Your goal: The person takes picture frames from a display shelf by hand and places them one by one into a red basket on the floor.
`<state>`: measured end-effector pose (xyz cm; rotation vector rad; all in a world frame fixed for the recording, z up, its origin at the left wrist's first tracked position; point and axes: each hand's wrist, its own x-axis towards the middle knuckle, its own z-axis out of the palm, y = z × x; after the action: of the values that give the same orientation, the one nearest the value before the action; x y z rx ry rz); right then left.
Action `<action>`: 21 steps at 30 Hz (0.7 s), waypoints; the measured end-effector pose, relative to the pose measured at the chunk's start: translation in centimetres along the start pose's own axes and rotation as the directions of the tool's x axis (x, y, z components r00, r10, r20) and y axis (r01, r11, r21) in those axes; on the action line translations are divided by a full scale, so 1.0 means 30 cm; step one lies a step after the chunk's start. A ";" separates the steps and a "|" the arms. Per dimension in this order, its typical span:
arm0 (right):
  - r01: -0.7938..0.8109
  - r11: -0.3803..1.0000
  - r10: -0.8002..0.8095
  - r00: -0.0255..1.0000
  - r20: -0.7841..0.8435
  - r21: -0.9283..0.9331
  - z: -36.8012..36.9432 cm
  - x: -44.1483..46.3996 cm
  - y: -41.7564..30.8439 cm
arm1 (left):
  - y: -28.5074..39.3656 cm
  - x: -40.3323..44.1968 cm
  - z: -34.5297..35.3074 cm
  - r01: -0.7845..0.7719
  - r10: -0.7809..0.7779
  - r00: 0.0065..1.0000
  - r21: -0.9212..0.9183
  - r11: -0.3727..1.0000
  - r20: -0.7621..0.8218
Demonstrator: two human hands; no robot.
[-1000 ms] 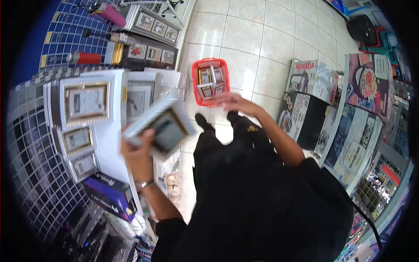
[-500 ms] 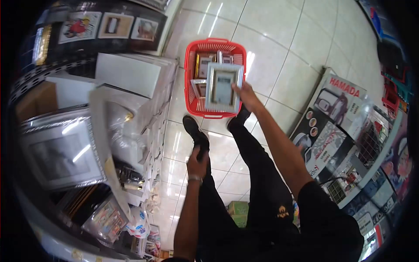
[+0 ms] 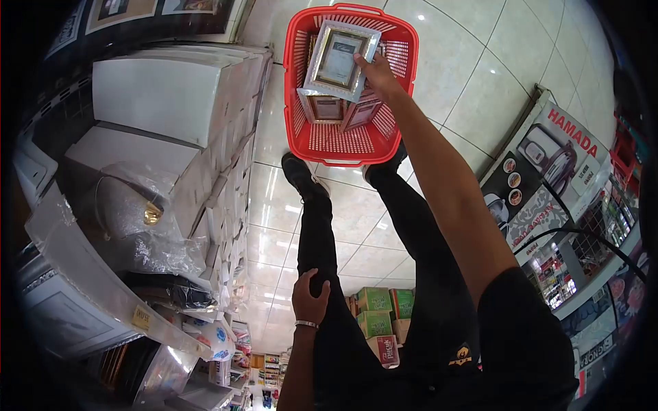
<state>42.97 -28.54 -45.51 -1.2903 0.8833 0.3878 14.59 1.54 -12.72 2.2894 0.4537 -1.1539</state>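
Pinching silver-and-gold rectangular picture frame (image 3: 337, 63) in right hand (image 3: 379, 74) over red plastic basket (image 3: 343, 142), with left hand (image 3: 310, 296) loosely spread. Apparently at placement, calling for release.

Pale tiled floor (image 3: 473, 89), red basket (image 3: 336, 140), stacked green boxes (image 3: 375, 322), probably cartons

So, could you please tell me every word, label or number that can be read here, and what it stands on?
"HAMADA": in red, on the appliance carton at right.
Too small or blurred to read surely: print in the picture frame under the right hand, on the yellow shelf tag, red carton, green cartons, and other boxes.
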 end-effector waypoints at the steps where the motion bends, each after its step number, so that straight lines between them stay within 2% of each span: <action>1: 0.000 1.000 0.000 1.000 0.000 -0.003 0.003 -0.011 -0.017 | -0.004 0.005 0.003 -0.025 0.024 0.999 -0.013 1.000 -0.042; 3: -0.027 1.000 0.027 1.000 -0.002 0.013 0.023 -0.046 -0.049 | 0.010 0.023 0.012 0.031 -0.031 0.996 -0.001 1.000 -0.079; 4: -0.045 0.998 0.045 0.999 0.008 -0.044 0.021 -0.041 -0.049 | 0.019 0.028 0.014 0.086 -0.084 0.990 0.012 0.996 -0.111; 5: -0.048 0.998 0.048 0.999 0.009 -0.044 0.025 -0.039 -0.046 | 0.027 0.030 0.015 0.089 -0.087 0.990 0.013 0.996 -0.110; 7: -0.095 0.983 0.103 0.994 0.040 -0.158 0.022 -0.023 -0.048 | 0.043 0.044 0.015 0.106 -0.096 0.987 0.074 0.992 -0.126; 9: -0.092 0.984 0.097 0.995 0.024 -0.150 0.033 0.001 -0.044 | 0.031 0.044 0.015 0.122 -0.113 0.985 0.067 0.990 -0.128; 11: 0.083 0.970 -0.068 0.995 0.069 -0.230 0.053 -0.006 -0.084 | 0.027 0.056 0.016 0.137 -0.128 0.983 0.061 0.989 -0.132; 12: 0.024 0.968 -0.024 1.000 0.001 -0.250 0.062 -0.011 -0.100 | 0.025 0.053 0.017 0.134 -0.124 0.983 0.074 0.988 -0.132; 13: 0.021 0.969 -0.022 1.000 -0.001 -0.246 0.063 -0.004 -0.095 | 0.027 0.054 0.018 0.131 -0.119 0.984 0.087 0.988 -0.133; 15: 0.097 0.943 -0.090 0.995 0.036 -0.320 0.064 0.024 -0.098 | 0.035 0.054 0.021 0.134 -0.119 0.984 0.116 0.984 -0.133; 20: 0.189 0.922 -0.176 0.982 0.070 -0.339 0.056 0.100 -0.012 | 0.032 0.055 0.031 0.135 -0.114 0.983 0.152 0.979 -0.141; 21: 0.208 0.932 -0.210 0.977 0.025 -0.296 0.061 0.101 -0.004 | 0.033 0.057 0.032 0.147 -0.127 0.983 0.152 0.977 -0.136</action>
<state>45.60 -27.51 -47.66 -1.6489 0.7009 0.3565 15.48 0.29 -14.29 2.5158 0.5940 -1.1533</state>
